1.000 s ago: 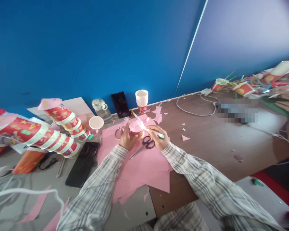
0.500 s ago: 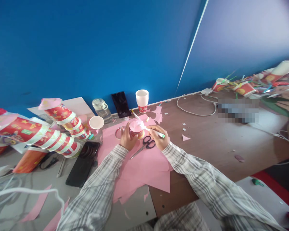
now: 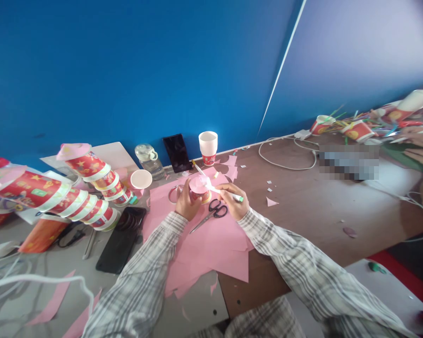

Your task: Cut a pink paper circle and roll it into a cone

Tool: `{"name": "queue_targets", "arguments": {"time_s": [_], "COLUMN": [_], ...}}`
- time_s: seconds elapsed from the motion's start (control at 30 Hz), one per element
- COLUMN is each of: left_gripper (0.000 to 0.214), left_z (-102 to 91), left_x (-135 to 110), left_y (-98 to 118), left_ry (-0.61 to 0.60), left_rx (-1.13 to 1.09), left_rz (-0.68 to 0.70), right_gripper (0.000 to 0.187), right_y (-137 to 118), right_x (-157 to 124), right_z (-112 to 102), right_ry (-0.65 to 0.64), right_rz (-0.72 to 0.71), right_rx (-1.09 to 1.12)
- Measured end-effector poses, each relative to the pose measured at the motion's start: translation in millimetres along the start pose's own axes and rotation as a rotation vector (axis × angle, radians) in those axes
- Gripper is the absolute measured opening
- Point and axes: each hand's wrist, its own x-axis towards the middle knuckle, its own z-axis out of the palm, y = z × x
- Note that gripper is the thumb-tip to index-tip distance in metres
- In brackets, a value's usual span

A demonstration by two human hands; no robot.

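My left hand (image 3: pixel 184 203) is wrapped round a red paper cup (image 3: pixel 199 188) whose mouth is covered with pink paper. My right hand (image 3: pixel 233 203) grips a white pen with a green end (image 3: pixel 229 194), its tip resting on the pink cover. Both hands hover over pink paper sheets (image 3: pixel 211 244) spread on the table. Black-handled scissors (image 3: pixel 211 213) lie on the pink paper just below the cup, between my hands.
Rows of nested red cups (image 3: pixel 74 197) lie at left beside a black phone (image 3: pixel 121 239). A white cup (image 3: pixel 207 146), a dark phone (image 3: pixel 177 152) and a glass jar (image 3: pixel 148 161) stand by the blue wall. A white cable (image 3: pixel 285 155) and another person's hands (image 3: pixel 419 145) are at right.
The pen's green end has shifted slightly to the right; otherwise the hands and cup stay in place.
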Motion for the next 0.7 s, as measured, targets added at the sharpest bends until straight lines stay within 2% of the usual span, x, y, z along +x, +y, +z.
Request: {"name": "queue_targets", "arguments": {"time_s": [0.17, 0.37, 0.7], "left_gripper": [0.073, 0.071, 0.065], "left_z": [0.0, -2.6, -4.7], "left_x": [0, 1, 4], "left_y": [1, 3, 8], "left_ry": [0.005, 0.001, -0.019], "left_rx": [-0.012, 0.002, -0.017], "left_rz": [-0.016, -0.003, -0.034], "right_gripper": [0.018, 0.032, 0.029], "right_y": [2, 1, -1], "right_x": [1, 0, -9], "right_z": [-2, 0, 3], "right_ry": [0.005, 0.001, 0.005], "right_rz": [-0.033, -0.056, -0.087], "right_rx": [0.026, 0.067, -0.026]}}
